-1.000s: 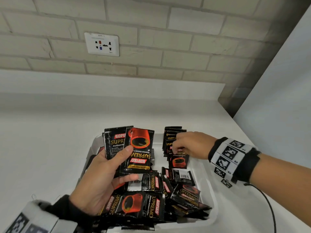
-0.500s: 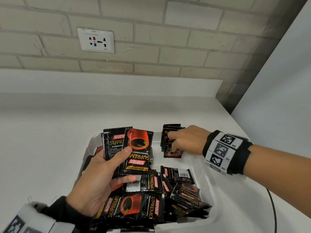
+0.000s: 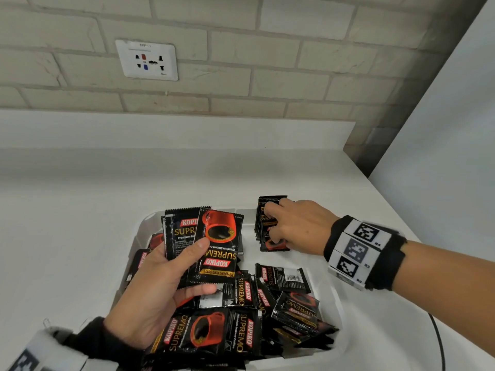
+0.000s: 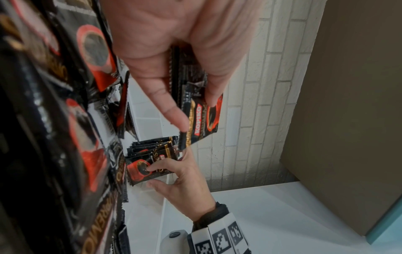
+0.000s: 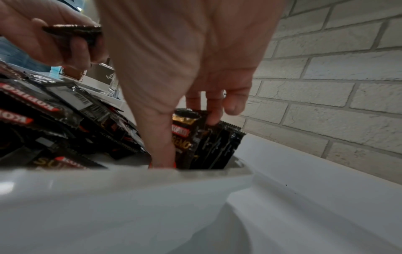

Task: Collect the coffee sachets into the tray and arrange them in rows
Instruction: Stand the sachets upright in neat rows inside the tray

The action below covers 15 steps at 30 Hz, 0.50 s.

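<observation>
While left hand [image 3: 150, 290] grips sachets [image 3: 211, 245], right hand [image 3: 297, 226] pinches upright row [image 3: 267, 223] at tray [image 3: 334, 298] corner.

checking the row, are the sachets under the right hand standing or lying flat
Standing on edge: the row leans against the tray's far wall, top edges up, right hand steadying it.
</observation>
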Tool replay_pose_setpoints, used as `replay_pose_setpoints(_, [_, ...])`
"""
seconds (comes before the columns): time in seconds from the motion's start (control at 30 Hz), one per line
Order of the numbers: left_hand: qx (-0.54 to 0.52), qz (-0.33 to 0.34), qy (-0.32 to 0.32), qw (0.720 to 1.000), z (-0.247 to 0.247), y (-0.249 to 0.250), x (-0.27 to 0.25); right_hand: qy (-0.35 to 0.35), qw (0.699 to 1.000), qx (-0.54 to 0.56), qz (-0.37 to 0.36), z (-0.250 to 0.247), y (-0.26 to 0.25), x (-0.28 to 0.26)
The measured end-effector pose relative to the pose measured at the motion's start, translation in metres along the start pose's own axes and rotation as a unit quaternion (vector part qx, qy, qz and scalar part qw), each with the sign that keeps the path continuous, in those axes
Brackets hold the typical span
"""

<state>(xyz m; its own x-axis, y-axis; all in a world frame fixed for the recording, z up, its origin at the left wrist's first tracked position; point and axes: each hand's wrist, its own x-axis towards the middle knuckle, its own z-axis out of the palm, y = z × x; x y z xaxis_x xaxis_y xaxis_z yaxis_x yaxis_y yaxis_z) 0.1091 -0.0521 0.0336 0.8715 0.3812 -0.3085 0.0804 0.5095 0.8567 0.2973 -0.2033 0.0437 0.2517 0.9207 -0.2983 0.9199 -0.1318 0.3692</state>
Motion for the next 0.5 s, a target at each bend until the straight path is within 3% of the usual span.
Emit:
replay_pose_setpoints(0.23, [0.001,0.003,-0.002,1.000,-0.001,-0.002,-0.002,0.002,1.000,0.000,0.005,-0.001,-0.006,-0.005])
replay_pose_setpoints(0.5, [0.013,0.000,0.007,1.000,-0.001,-0.001,-0.001,-0.011,0.996,0.033,0.078,-0.004,-0.015,-0.010])
